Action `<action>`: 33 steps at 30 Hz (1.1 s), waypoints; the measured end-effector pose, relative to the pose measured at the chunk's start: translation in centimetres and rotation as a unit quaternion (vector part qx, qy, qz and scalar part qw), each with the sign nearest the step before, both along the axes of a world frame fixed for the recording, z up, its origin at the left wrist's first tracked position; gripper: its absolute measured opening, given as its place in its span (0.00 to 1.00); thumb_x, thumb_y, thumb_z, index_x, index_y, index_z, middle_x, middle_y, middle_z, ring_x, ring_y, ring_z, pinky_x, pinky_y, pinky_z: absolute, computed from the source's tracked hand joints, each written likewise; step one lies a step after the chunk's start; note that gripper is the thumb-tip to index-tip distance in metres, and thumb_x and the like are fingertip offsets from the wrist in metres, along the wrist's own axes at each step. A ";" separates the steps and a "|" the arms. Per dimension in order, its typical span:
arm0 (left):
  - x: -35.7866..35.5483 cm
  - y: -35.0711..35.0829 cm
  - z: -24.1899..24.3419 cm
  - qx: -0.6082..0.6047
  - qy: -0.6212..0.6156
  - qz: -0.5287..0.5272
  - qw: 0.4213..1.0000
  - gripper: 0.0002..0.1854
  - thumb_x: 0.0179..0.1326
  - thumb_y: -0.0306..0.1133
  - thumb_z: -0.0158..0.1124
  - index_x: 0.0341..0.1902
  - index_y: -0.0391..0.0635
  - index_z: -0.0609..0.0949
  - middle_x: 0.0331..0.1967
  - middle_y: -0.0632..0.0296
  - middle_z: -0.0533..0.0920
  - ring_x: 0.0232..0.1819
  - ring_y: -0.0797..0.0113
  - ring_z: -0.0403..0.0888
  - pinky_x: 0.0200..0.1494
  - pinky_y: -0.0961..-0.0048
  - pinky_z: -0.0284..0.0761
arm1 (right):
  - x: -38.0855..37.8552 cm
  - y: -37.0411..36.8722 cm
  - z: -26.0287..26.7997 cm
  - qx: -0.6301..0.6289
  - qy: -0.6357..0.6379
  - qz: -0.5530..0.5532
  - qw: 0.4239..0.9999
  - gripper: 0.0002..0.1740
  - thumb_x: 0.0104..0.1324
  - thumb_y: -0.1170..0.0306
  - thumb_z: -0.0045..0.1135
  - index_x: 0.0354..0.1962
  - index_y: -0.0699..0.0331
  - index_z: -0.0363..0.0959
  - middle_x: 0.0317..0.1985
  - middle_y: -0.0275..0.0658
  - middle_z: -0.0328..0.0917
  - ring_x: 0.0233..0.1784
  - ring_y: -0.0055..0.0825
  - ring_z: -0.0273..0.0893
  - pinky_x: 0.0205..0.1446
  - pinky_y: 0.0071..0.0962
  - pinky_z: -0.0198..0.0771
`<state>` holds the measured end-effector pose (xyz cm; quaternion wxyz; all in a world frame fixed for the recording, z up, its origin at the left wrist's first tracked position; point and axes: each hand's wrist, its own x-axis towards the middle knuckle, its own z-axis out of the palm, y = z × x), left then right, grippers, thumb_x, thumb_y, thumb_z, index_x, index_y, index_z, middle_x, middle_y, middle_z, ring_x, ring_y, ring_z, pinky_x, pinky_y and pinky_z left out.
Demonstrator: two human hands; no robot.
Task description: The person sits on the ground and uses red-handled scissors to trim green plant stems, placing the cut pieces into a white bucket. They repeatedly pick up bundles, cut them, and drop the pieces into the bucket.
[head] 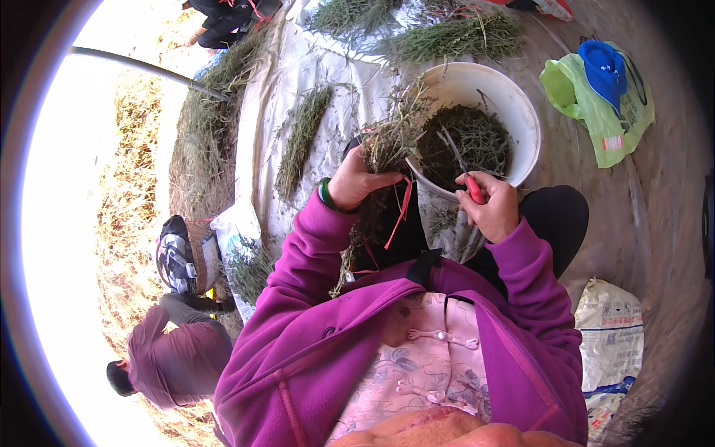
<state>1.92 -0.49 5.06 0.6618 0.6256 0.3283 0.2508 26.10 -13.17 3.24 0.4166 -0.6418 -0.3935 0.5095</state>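
My left hand (pixel 357 177), with a green bangle at its wrist, grips a bunch of dry, leafy plant stems (pixel 391 142). A red tie (pixel 403 209) hangs down from the bunch below my thumb. In my right hand (pixel 491 204) is a small red-handled cutting tool (pixel 462 162), its slim metal end pointing up and left over the bucket. I cannot tell whether it has one blade or two. The white plastic bucket (pixel 528 131) stands before me, its mouth towards me. Dark green cut plant pieces (pixel 475 134) lie inside it. The bunch partly overlaps the bucket's left rim.
Plant bundles (pixel 304 139) lie on the pale ground sheet (pixel 262 120), with more (pixel 458 38) beyond the bucket. To the right are a green plastic bag (pixel 620 134) with a blue cap (pixel 603 70) and a printed sack (pixel 611 335). Other people (pixel 179 357) are at the left.
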 end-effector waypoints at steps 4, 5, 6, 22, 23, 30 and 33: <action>-0.1 0.2 -0.3 0.018 0.010 -0.026 0.999 0.32 0.54 0.18 0.71 0.64 0.36 0.73 0.50 0.63 0.82 0.52 0.73 0.77 0.58 0.73 0.72 | 0.8 0.2 -2.1 0.116 -0.075 -0.021 0.990 0.18 0.59 0.69 0.69 0.44 0.71 0.78 0.31 0.42 0.83 0.33 0.25 0.81 0.41 0.25 0.74; 0.0 0.1 -0.2 0.021 0.012 -0.031 0.999 0.33 0.54 0.18 0.71 0.65 0.36 0.72 0.51 0.63 0.82 0.53 0.73 0.76 0.59 0.72 0.71 | 1.2 0.6 -2.0 0.115 -0.069 -0.019 0.991 0.19 0.59 0.68 0.69 0.44 0.71 0.77 0.31 0.41 0.83 0.33 0.25 0.80 0.40 0.25 0.74; 0.0 0.1 -0.1 0.010 0.012 -0.040 0.999 0.34 0.54 0.19 0.72 0.66 0.36 0.72 0.53 0.64 0.81 0.54 0.73 0.74 0.62 0.72 0.68 | 1.4 1.0 -1.7 0.112 -0.063 -0.018 0.991 0.19 0.59 0.67 0.69 0.45 0.71 0.77 0.31 0.41 0.82 0.33 0.24 0.80 0.40 0.25 0.73; -0.4 0.0 -0.2 -0.007 0.044 -0.099 0.994 0.35 0.54 0.18 0.71 0.67 0.38 0.71 0.61 0.62 0.77 0.63 0.71 0.70 0.70 0.71 0.61 | 2.9 1.6 0.3 0.058 0.021 -0.023 0.998 0.13 0.61 0.74 0.65 0.42 0.71 0.78 0.25 0.35 0.79 0.25 0.16 0.75 0.31 0.20 0.70; -0.3 0.0 -0.2 0.007 0.049 -0.094 0.994 0.34 0.54 0.18 0.71 0.67 0.38 0.71 0.60 0.62 0.77 0.62 0.71 0.71 0.69 0.71 0.62 | 3.0 1.3 -0.7 0.098 -0.010 -0.031 0.995 0.14 0.61 0.74 0.65 0.43 0.72 0.78 0.27 0.35 0.80 0.28 0.18 0.76 0.34 0.21 0.72; 0.1 -0.4 -0.7 0.116 0.110 -0.089 0.983 0.30 0.55 0.23 0.71 0.64 0.37 0.73 0.54 0.59 0.82 0.56 0.71 0.76 0.63 0.70 0.70 | 4.3 0.7 1.8 0.113 -0.034 0.061 0.991 0.19 0.59 0.71 0.66 0.47 0.72 0.77 0.32 0.39 0.81 0.36 0.23 0.79 0.45 0.25 0.74; 0.5 -0.6 -0.4 0.146 0.137 -0.114 0.973 0.31 0.54 0.23 0.71 0.63 0.38 0.74 0.54 0.56 0.82 0.56 0.69 0.77 0.63 0.69 0.71 | 4.9 1.1 1.7 0.121 -0.028 0.096 0.988 0.17 0.60 0.74 0.65 0.46 0.72 0.77 0.29 0.35 0.80 0.33 0.19 0.78 0.41 0.22 0.74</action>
